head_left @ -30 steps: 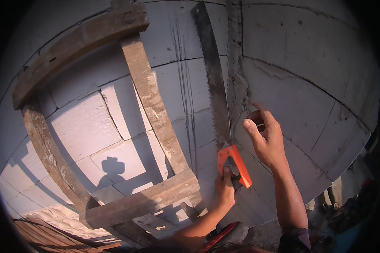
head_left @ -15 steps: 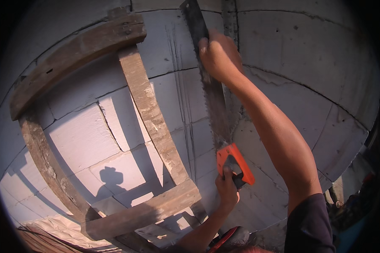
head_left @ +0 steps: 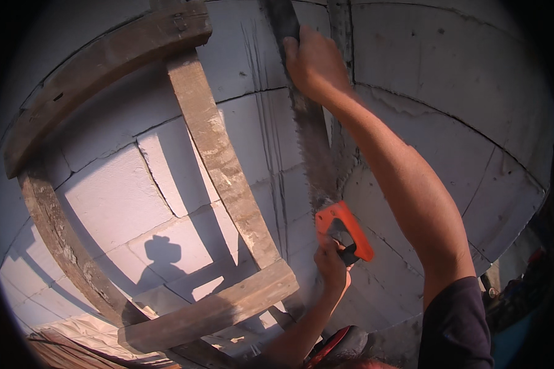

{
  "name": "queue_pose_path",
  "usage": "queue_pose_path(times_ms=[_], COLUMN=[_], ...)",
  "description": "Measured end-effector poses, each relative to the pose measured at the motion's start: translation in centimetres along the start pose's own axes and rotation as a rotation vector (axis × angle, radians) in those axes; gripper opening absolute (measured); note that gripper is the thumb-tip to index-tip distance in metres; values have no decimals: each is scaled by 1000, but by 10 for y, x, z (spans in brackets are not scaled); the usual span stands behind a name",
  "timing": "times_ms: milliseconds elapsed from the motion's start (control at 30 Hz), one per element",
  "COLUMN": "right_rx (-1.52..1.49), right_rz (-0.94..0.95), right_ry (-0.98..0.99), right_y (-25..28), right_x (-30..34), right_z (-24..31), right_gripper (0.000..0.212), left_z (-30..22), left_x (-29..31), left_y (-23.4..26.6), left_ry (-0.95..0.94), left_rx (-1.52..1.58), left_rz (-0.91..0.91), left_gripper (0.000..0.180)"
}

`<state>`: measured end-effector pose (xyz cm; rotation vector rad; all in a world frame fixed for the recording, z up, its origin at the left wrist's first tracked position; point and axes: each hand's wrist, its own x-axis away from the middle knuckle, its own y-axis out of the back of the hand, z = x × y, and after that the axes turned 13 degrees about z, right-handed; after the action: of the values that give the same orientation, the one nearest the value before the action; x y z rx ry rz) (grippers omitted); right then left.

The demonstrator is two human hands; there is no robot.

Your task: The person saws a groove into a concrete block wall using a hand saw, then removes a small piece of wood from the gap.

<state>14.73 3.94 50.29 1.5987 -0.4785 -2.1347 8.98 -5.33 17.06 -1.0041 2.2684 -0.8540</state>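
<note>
Centre frame, the long toothed steel handsaw (head_left: pixel 317 157) shows me a dull dark-grey blade and a bright orange loop handle (head_left: pixel 357 230) with black inside. The weathered brown wooden ladder-like frame (head_left: pixel 215 147) at left is blotched whitish. Behind, the pale block wall (head_left: pixel 114 190) glows pinkish white in sun, lavender-grey in shade, lined with dark joints. Lower right, the cloth sleeve (head_left: pixel 455 326) looks purplish black, though it's dim there.

Sunlit block wall (head_left: pixel 123 190), perhaps clutter (head_left: pixel 518 301) beyond
</note>
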Motion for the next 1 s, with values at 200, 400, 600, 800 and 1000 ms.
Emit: queue_pose_path(times_ms=[200,400,600,800,1000], right_rx=[9,-114,-209,-144,92], right_rz=[-32,110,107,-5,-119], right_ry=[-6,-96,-60,-75,30], right_y=[-21,-65,-101,-17,-8], right_x=[15,105,209,77,-6], right_z=[-6,-30,-46,-4,-8], right_gripper=[29,25,19,24,24], left_z=[16,66,135,55,4], left_x=[-6,45,123,26,-26], left_y=[33,95,171,72,3], left_ry=[37,153,455,96,56], left_rx=[3,-13,176,4,10], left_rz=[-28,-155,-80,36,54], left_gripper=[57,55,57,60,59])
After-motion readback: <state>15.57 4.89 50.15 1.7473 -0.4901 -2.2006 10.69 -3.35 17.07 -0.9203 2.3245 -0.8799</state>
